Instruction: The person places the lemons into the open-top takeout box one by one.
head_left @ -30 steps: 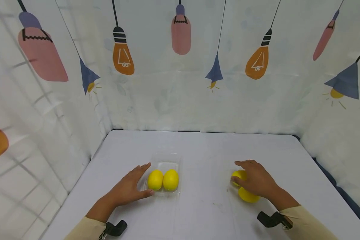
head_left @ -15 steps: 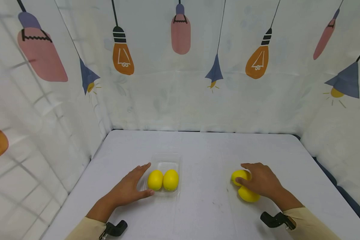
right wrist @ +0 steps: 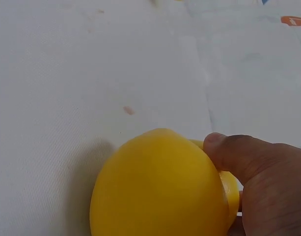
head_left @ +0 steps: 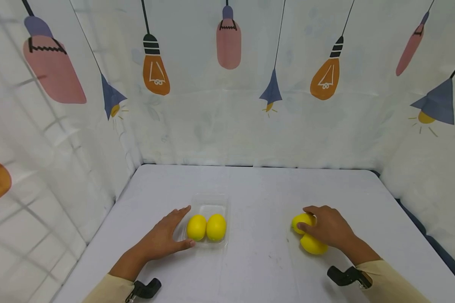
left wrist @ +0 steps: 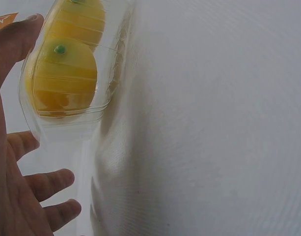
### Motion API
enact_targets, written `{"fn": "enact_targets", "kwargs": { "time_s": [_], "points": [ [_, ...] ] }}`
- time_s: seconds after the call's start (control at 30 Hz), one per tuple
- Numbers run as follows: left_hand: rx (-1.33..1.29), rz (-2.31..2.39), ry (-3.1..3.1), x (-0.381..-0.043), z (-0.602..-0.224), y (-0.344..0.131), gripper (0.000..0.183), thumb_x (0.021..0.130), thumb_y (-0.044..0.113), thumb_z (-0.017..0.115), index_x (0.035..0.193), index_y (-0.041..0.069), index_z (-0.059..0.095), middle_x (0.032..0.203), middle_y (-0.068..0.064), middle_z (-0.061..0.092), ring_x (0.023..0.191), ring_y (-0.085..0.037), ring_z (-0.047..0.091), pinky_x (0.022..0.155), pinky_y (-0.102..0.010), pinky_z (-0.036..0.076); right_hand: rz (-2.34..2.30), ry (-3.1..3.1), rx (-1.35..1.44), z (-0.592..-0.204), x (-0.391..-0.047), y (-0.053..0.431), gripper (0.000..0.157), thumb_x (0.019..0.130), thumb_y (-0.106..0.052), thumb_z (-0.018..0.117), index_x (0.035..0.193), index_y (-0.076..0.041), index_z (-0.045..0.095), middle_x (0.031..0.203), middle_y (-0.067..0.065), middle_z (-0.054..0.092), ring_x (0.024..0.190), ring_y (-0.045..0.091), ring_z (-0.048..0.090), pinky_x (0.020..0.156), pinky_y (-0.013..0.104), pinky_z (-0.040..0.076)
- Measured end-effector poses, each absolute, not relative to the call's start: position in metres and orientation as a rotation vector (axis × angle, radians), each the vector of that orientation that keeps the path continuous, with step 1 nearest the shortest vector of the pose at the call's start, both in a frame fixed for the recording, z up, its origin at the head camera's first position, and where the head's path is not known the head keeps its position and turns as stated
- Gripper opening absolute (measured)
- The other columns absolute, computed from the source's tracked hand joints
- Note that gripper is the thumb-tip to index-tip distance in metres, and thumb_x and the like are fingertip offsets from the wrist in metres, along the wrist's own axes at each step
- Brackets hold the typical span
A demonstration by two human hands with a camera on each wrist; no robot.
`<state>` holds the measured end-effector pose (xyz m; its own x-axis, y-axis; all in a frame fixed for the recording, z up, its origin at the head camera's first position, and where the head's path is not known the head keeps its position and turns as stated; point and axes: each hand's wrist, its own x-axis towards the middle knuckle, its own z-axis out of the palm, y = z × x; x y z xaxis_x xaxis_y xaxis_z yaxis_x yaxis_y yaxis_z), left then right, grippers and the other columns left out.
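Two yellow lemons (head_left: 196,227) sit side by side in the near part of a clear plastic tray (head_left: 212,209), left of centre in the head view. My left hand (head_left: 162,237) is at the tray's left side, thumb and fingers spread; in the left wrist view the thumb (left wrist: 23,37) lies close against the tray wall. To the right, two more lemons lie on the table almost touching. My right hand (head_left: 330,227) holds the farther lemon (head_left: 301,221) between thumb and fingers, which partly hide it. The nearer lemon (head_left: 313,245) lies under the palm side and fills the right wrist view's foreground.
A white-covered table (head_left: 255,202) lies under everything, with small dark specks near the right-hand lemons. Printed curtain walls (head_left: 197,126) stand close behind the table and along both sides. The tray's far part shows bare plastic.
My right hand has drawn slightly back and closed its thumb and fingers on the farther lemon, which has shifted only a little. The left hand and tray have stayed put.
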<state>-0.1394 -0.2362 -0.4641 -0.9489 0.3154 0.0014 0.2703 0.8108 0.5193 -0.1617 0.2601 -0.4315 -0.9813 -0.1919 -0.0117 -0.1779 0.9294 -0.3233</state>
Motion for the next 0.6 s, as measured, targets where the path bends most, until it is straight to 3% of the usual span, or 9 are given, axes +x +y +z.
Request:
{"fn": "enact_targets", "kwargs": {
  "time_s": [0.27,0.47,0.6],
  "points": [
    [0.474,0.828,2.905,-0.139,-0.462,-0.236,0.103,0.081,0.067,0.075,0.163,0.023,0.029,0.163,-0.010,0.036,0.150,-0.044,0.025,0.114,-0.071,0.024,-0.579,3.014,-0.344,-0.438,-0.167,0.249,0.070,0.086,-0.059,0.076,0.134,-0.009,0.067,0.125,0.013,0.067,0.116,0.038,0.060,0.095,0.058,0.050],
    [0.479,0.833,2.898,-0.139,-0.463,-0.236,0.104,0.081,0.067,0.076,0.163,0.022,0.029,0.163,-0.010,0.036,0.150,-0.044,0.024,0.114,-0.071,0.023,-0.646,3.011,-0.497,-0.436,-0.169,0.242,0.061,0.087,-0.052,0.078,0.131,-0.011,0.071,0.130,0.011,0.067,0.125,0.041,0.056,0.103,0.061,0.044],
    [0.482,0.823,2.901,-0.140,-0.463,-0.236,0.105,0.081,0.068,0.075,0.163,0.023,0.029,0.163,-0.010,0.036,0.150,-0.045,0.024,0.114,-0.071,0.022,-0.579,3.049,-0.528,-0.435,-0.169,0.241,0.059,0.087,-0.052,0.078,0.133,-0.016,0.071,0.124,0.009,0.066,0.119,0.038,0.055,0.099,0.057,0.046]
  ]
}}
